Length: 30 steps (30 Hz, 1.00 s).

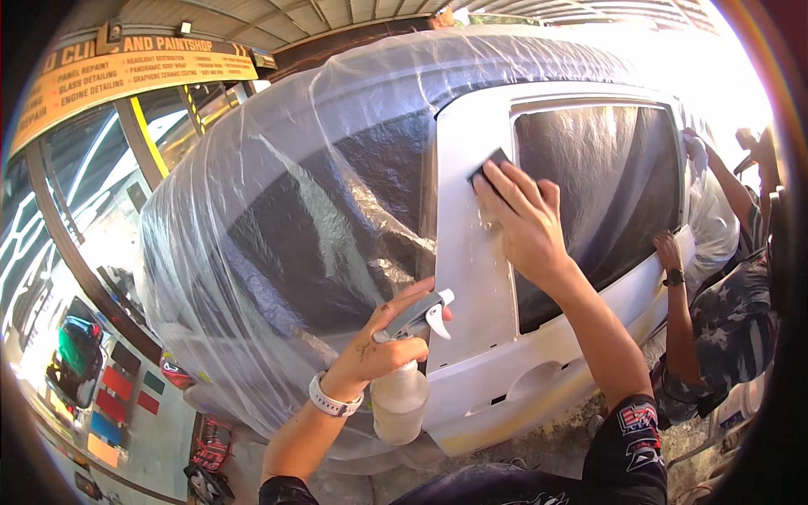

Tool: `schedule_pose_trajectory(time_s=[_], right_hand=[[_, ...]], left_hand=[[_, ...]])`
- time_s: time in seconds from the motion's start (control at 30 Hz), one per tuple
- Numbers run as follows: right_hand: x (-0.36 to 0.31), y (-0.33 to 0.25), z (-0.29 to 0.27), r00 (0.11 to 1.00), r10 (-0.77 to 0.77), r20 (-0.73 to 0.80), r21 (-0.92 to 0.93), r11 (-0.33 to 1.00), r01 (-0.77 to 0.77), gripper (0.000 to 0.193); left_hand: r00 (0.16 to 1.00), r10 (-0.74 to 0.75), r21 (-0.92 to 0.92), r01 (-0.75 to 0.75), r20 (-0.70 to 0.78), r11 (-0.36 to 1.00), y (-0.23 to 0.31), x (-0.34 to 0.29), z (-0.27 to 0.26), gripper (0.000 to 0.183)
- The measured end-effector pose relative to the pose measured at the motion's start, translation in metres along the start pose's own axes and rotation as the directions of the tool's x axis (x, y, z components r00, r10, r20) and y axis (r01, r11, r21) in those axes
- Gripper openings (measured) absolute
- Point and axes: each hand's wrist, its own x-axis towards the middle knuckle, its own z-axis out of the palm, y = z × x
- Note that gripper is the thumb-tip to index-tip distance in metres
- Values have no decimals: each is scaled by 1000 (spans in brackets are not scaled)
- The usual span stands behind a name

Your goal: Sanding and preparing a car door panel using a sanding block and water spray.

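My right hand [528, 215] presses a small black sanding pad [497, 160] against the white pillar [471, 290] beside the car's side window [610, 181]. Its fingers lie bent over the pad, and pale wet streaks mark the panel just below. Lower and to the left, my left hand [374, 349] grips a spray bottle [400, 408] by its neck. The bottle has a translucent body, a grey and white head and a white trigger. Its nozzle points right, in front of the pillar's lower part.
Clear plastic sheeting [278, 227] drapes over the car's rear and roof. At the right, a co-worker in a patterned shirt [724, 324] has one hand [667, 252] at the window's lower corner. A yellow-orange sign [126, 80] hangs upper left. Red items [210, 443] lie on the floor.
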Motion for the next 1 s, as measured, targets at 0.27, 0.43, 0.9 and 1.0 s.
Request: schedule_pose_trajectory(time_s=[0.27, 0.43, 0.9, 1.0], right_hand=[[54, 61, 6, 990, 27, -139, -93, 995, -40, 40], [-14, 32, 6, 997, 51, -65, 60, 997, -47, 44], [25, 61, 9, 985, 140, -101, 27, 990, -138, 56], [-13, 34, 4, 987, 151, -62, 88, 986, -145, 57]], left_hand=[[994, -95, 5, 96, -52, 995, 10, 5, 11, 92], [994, -79, 62, 84, -78, 995, 10, 2, 13, 73], [993, 30, 178, -9, -112, 984, 14, 2, 22, 87], [995, -75, 215, 86, -60, 973, 11, -2, 14, 92]])
